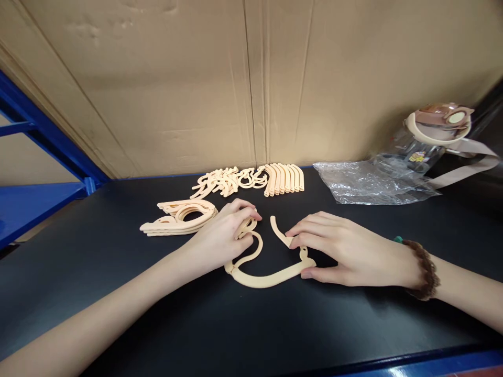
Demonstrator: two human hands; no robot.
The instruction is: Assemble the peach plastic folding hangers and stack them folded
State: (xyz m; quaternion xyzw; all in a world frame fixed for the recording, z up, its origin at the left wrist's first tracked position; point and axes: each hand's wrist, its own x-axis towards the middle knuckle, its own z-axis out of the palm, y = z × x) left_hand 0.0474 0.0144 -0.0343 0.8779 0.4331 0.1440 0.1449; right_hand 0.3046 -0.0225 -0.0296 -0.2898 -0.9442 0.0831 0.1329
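A cream plastic folding hanger [262,281] lies in front of me, with a curved lower arm, a hook and jointed side pieces. My left hand [231,230] curls over its left end, fingers bent and thumb beside the hook; its palm hides part of the joint and of the looped pieces under the fingers. At the right end, my right hand [334,248] pinches the hanger, thumb on the lower arm's tip and fingertips on a short side arm that points up and away. Just left of my left hand lies a stack of folded hangers [173,225].
Behind my hands are a pile of loose hanger pieces [218,180] and a neat row of curved arms [283,179]. Clear plastic bags [365,180] and a strapped water bottle [426,146] occupy the back right. Cardboard [176,89] walls the rear; a blue frame [43,131] stands left.
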